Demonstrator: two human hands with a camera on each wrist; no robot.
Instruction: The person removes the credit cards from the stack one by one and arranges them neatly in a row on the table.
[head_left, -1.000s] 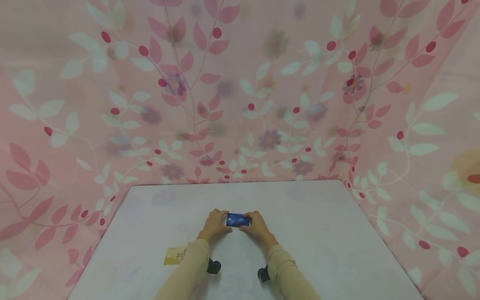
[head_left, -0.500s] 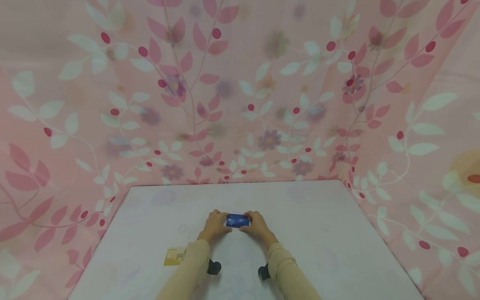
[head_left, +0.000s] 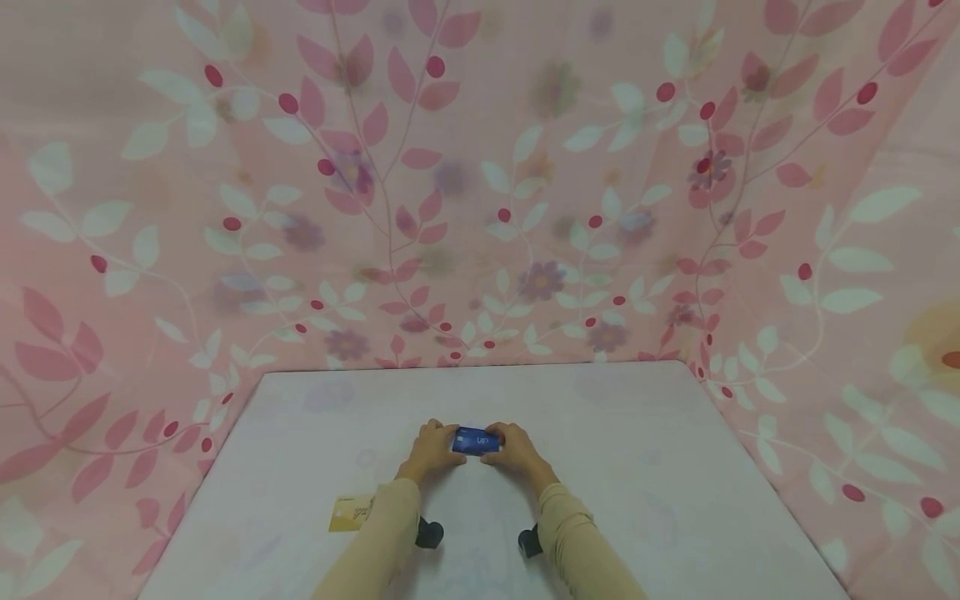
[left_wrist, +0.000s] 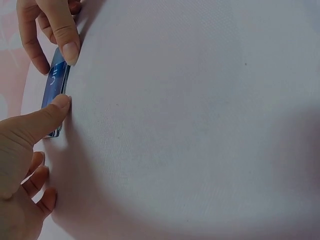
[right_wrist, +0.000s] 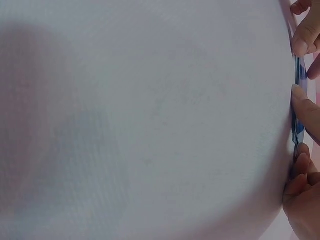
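Observation:
A small stack of cards, the top one a blue bank card (head_left: 474,442) with pale lettering, lies at mid table in the head view. My left hand (head_left: 435,448) grips its left end, thumb along the near edge and fingers at the far side. At the opposite end my right hand (head_left: 516,450) pinches it in the same way. In the left wrist view, layered edges show under the blue top card (left_wrist: 54,85). The right wrist view catches the stack's thin side (right_wrist: 298,75) between the two thumbs; fingers hide its ends.
A yellow card (head_left: 347,514) lies on the white table (head_left: 637,483), partly covered by my left sleeve (head_left: 382,533). Black wrist devices (head_left: 431,533) sit under both forearms. Flowered pink cloth (head_left: 480,183) encloses the table at the back and sides.
Both hands keep their hold on the card stack in the same place. Only a very slight shift of the whole head view shows.

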